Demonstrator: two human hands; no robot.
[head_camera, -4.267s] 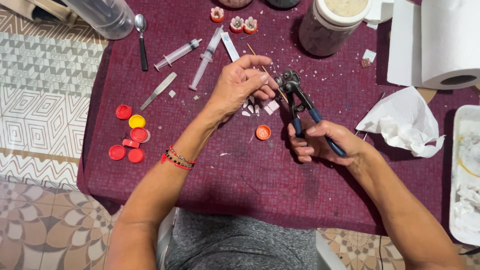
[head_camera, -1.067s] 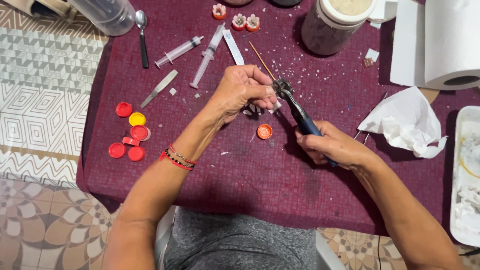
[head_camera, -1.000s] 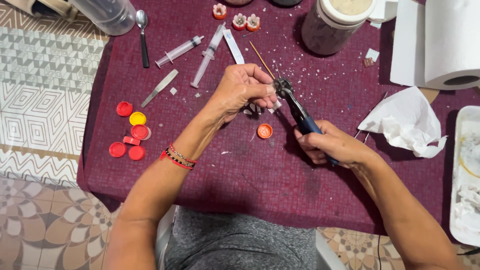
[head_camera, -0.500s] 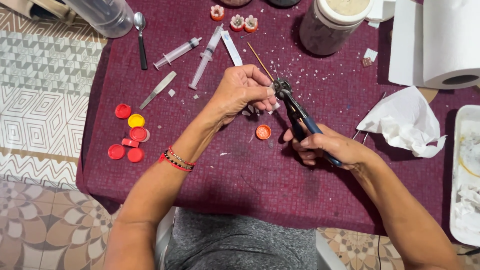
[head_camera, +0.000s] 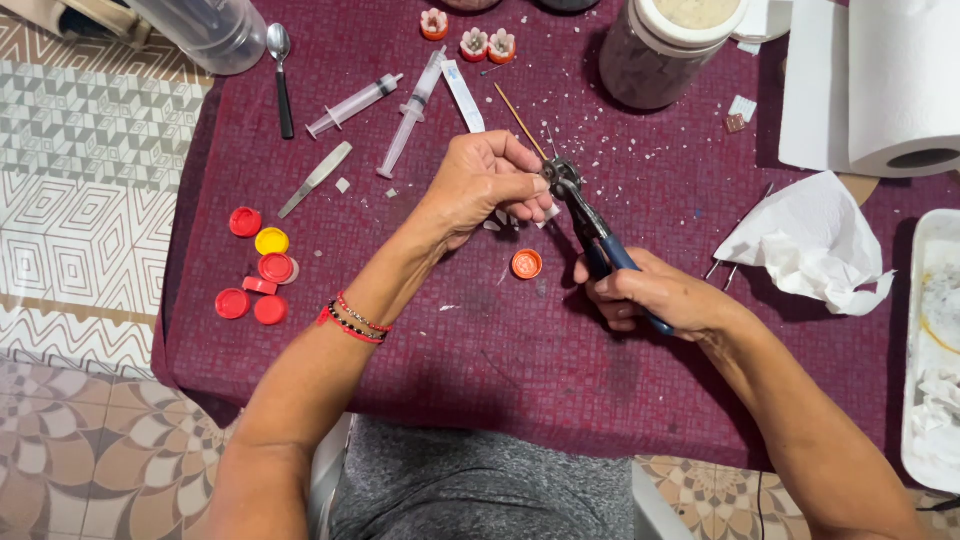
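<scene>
1. We cannot make out the small piece pinched in our left hand (head_camera: 490, 180); the fingers hide it where it meets the tool's head.
2. Our right hand (head_camera: 650, 295) is closed around the blue-handled pliers (head_camera: 585, 215), which slant over the maroon table (head_camera: 480, 380), dark metal head upward.
3. A white-lidded jar (head_camera: 665, 45) holds pale contents; the white tray (head_camera: 925, 350), cut off at the edge, holds crumpled paper.
</scene>
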